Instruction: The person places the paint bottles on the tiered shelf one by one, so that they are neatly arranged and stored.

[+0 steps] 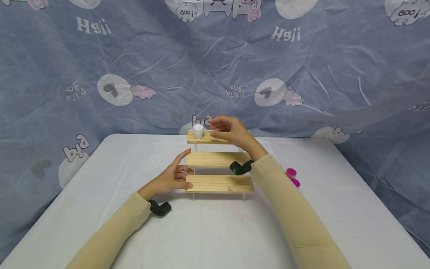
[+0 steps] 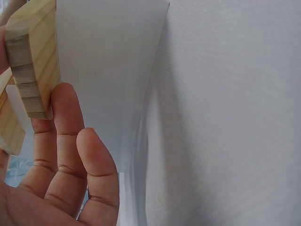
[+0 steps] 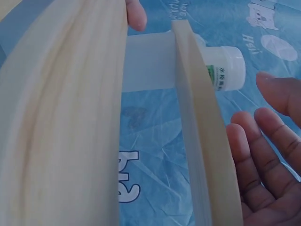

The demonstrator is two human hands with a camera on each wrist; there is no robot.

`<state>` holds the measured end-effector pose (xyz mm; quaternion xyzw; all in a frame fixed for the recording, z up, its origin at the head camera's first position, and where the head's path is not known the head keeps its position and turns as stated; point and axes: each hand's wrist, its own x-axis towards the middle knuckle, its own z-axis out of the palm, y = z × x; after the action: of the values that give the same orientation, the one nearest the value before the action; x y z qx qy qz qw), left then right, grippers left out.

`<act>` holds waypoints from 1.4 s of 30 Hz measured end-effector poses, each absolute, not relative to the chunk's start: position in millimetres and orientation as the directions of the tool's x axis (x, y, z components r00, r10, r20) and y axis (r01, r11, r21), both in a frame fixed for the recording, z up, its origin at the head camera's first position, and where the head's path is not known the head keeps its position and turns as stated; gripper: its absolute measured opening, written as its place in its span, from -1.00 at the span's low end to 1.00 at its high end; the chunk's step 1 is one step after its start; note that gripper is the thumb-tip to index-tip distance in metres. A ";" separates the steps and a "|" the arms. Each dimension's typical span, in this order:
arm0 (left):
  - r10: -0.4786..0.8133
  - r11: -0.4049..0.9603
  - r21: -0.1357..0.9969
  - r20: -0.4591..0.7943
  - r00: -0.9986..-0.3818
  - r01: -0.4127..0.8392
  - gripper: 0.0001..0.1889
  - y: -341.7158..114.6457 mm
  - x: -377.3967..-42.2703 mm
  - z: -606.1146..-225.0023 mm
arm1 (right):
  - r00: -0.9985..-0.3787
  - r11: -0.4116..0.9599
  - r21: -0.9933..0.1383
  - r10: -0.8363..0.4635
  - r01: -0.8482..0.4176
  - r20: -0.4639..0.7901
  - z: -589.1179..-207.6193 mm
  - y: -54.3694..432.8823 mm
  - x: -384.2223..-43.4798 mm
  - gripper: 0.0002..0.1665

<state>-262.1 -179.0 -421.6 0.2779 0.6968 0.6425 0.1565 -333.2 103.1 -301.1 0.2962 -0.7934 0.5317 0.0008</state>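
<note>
A three-tier wooden display shelf [image 1: 220, 184] with white side supports stands on the table. My left hand [image 1: 168, 178] grips the left end of its lowest board, thumb on top and fingers around the end; the index finger reaches up to the middle board. In the left wrist view, fingers [image 2: 68, 113] press against the board's end [image 2: 44, 70]. A small white jar [image 1: 198, 131] with a white lid sits upright at the top board's left end. Beside it, my right hand [image 1: 235, 131] hovers with loosely bent fingers, apart from the jar [image 3: 230, 68] in the right wrist view.
Right of the shelf, partly behind the right sleeve, lie small containers with magenta lids [image 1: 291, 173]. A white cloth covers the table [image 1: 151, 239]. A blue-grey printed curtain [image 1: 201, 67] hangs behind and along the sides.
</note>
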 end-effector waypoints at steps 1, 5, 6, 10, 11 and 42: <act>0.588 0.020 0.982 0.140 -0.797 0.187 0.28 -179.1 -261.9 -421.6 | -0.826 0.259 -0.844 -0.465 -0.470 0.317 -301.7 106.1 -332.4 -0.52; 0.588 0.022 0.981 0.145 -0.796 0.195 0.28 -179.3 -262.1 -422.5 | -0.836 0.240 -0.864 -0.458 -0.443 0.302 -302.7 118.9 -326.0 -0.54; 0.588 0.023 0.981 0.144 -0.796 0.195 0.28 -179.4 -262.1 -422.8 | -0.838 0.237 -0.867 -0.458 -0.438 0.298 -302.9 121.8 -324.1 -0.55; 0.589 0.028 0.981 0.140 -0.796 0.193 0.28 -180.1 -262.7 -424.4 | -0.846 0.235 -0.877 -0.451 -0.419 0.284 -302.9 133.6 -313.4 -0.55; 0.588 0.028 0.981 0.140 -0.796 0.194 0.28 -180.2 -262.8 -424.7 | -0.848 0.233 -0.880 -0.449 -0.415 0.281 -303.2 136.4 -310.9 -0.55; 0.597 0.015 0.985 0.128 -0.792 0.171 0.29 -180.6 -264.2 -423.0 | -0.887 0.384 -0.820 -0.358 -0.424 0.291 -348.7 273.2 -266.0 -0.65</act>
<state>-264.2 -180.6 -423.0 0.2768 0.6929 0.6450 0.1652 -266.0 273.2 -348.7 0.2353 -0.8311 0.5029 0.0328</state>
